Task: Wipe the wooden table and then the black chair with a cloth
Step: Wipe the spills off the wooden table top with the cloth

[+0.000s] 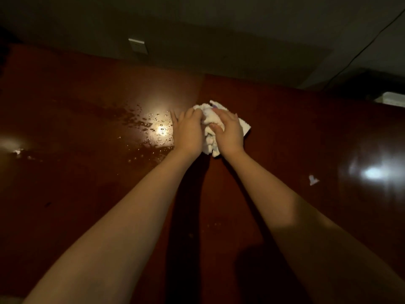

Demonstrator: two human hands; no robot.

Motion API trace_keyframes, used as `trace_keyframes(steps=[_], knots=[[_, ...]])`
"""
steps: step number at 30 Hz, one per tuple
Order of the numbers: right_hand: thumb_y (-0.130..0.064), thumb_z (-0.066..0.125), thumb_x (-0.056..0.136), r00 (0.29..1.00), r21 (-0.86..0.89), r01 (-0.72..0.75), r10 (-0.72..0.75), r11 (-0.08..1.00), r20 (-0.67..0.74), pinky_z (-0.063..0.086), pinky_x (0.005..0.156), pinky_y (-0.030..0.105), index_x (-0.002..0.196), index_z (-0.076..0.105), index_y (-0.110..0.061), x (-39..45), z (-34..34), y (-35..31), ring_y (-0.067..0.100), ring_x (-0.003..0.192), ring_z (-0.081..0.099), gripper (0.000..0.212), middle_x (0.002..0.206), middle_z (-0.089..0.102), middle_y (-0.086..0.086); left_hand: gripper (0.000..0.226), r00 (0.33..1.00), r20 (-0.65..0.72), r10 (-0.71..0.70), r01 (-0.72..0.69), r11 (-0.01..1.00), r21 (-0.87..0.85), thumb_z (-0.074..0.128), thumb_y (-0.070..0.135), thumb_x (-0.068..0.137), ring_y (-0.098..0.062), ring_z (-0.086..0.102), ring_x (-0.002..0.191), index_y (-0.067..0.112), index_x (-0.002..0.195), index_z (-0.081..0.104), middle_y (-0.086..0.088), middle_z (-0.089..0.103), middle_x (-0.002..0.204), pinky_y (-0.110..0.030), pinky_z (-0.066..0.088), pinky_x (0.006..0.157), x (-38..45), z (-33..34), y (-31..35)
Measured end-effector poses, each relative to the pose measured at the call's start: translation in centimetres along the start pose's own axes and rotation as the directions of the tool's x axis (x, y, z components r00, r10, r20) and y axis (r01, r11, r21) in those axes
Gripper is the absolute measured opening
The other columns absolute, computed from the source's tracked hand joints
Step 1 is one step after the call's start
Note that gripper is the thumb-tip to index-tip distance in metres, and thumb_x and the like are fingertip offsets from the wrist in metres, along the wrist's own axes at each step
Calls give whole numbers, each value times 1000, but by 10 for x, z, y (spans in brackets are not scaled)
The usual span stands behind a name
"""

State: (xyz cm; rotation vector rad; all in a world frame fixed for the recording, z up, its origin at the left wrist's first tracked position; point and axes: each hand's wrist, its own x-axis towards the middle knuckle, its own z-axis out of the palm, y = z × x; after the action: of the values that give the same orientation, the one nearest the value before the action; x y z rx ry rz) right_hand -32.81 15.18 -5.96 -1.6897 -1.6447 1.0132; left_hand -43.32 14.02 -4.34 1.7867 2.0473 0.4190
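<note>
A crumpled white cloth point(209, 122) lies on the glossy dark red wooden table point(285, 132), near the middle. My left hand point(188, 130) grips its left side with curled fingers. From the right, my right hand point(229, 130) curls over the cloth and holds it. Both arms reach straight out over the table. Water drops and a wet smear point(142, 123) sit just left of my left hand. The black chair is out of view.
A small white scrap point(313, 180) lies on the table at the right, and another white scrap point(17, 151) at the far left. A wall socket point(138, 46) sits behind the table. At the far right, a cable point(359, 51) runs down to a dark object point(372, 84).
</note>
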Motion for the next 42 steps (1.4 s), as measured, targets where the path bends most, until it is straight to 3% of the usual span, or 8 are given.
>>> trace_keyframes(steps=[6,10,14,17,30,42], knots=[[-6,60,85,999,-19,-24,24,1000,21,13,113,29,126,56,-11,-89,3,5,22,127,41,41,132,55,9,6,999,3,-51,51,999,-14,50,10,90,-24,47,109,13,93,56,-4,57,100,-43,-1,115,-89,10,-11],[-6,61,85,1000,-20,-7,8,1000,30,11,110,24,123,59,-10,-104,-1,11,23,125,44,38,128,57,8,7,998,7,-67,67,998,9,51,10,89,-24,47,110,13,92,56,-4,57,100,-42,-2,115,-106,11,-5],[-7,61,83,999,-4,35,-35,999,42,14,111,29,118,63,-10,-92,-2,14,23,120,48,35,122,61,8,8,1000,6,-17,17,998,53,51,13,90,-22,47,108,14,95,58,-2,57,101,-42,-3,115,-95,9,-7],[-6,61,83,996,-3,71,-71,997,49,15,110,27,117,63,-10,-74,-4,15,23,119,49,34,120,61,8,9,998,-19,-61,61,998,29,50,14,90,-23,46,110,15,95,58,-2,57,101,-42,-3,115,-82,10,-4],[-9,59,86,997,-17,44,-43,999,61,29,108,43,121,61,-12,45,-14,-4,24,120,47,36,125,58,10,14,999,-5,-42,43,998,54,46,17,91,-24,43,117,18,101,56,-1,56,112,-45,-3,115,44,-1,12],[-13,57,89,998,-73,41,-37,996,50,34,100,28,127,56,-14,94,-16,-10,20,121,46,38,129,55,7,16,1000,-6,-7,7,997,80,44,17,92,-25,41,122,18,104,55,-2,54,117,-48,-2,115,94,-5,17]])
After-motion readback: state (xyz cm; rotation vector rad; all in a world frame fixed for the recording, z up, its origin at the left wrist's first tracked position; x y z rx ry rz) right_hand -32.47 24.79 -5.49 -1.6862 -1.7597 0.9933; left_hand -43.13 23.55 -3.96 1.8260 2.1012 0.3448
